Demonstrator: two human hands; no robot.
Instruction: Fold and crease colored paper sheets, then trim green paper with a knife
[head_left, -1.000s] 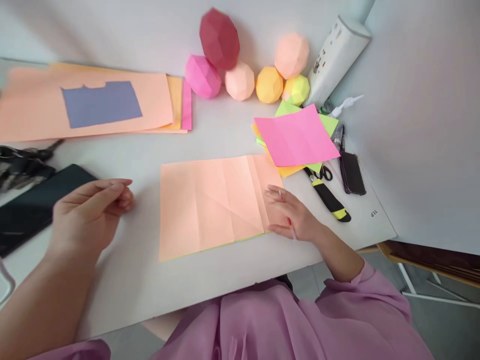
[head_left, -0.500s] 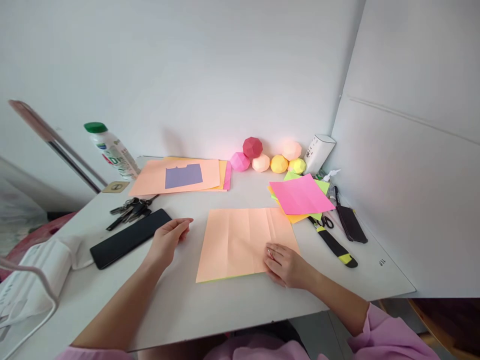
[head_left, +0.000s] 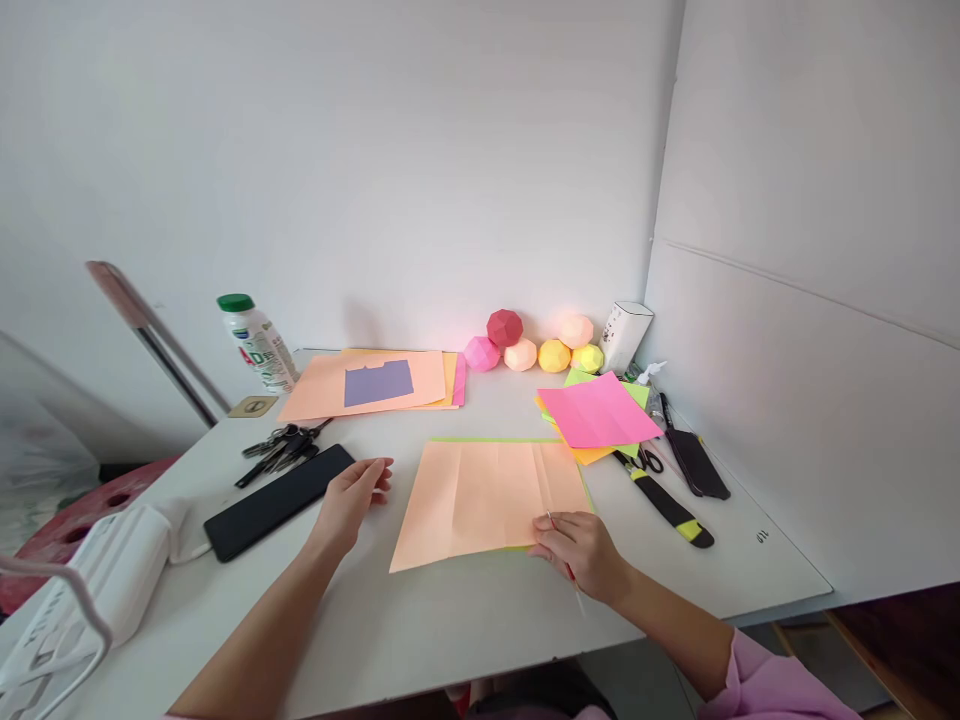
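Note:
A creased peach paper sheet point(head_left: 480, 500) lies over a green sheet point(head_left: 495, 440), whose edges show at the back, right and near sides. My right hand point(head_left: 581, 555) is closed at the peach sheet's near right corner, thumb low and fingers on top. A thin tool with a red part point(head_left: 571, 573) also sits in that hand; its kind is unclear. My left hand point(head_left: 349, 505) hovers left of the sheets, fingers loosely bent and apart, holding nothing. It is nearest the black phone-like slab point(head_left: 277, 505).
Pink paper point(head_left: 600, 410) tops a coloured stack, beside scissors point(head_left: 651, 460) and a black-and-yellow cutter point(head_left: 671, 510). Faceted paper balls point(head_left: 505, 328) line the wall. Keys point(head_left: 285, 448), a bottle point(head_left: 259, 345), more paper point(head_left: 315, 390) and a white power strip point(head_left: 97, 590) occupy the left.
The peach sheet has shifted toward me over the green one, baring a green strip at the back. My left hand's fingers have loosened apart. The view has tilted up slightly.

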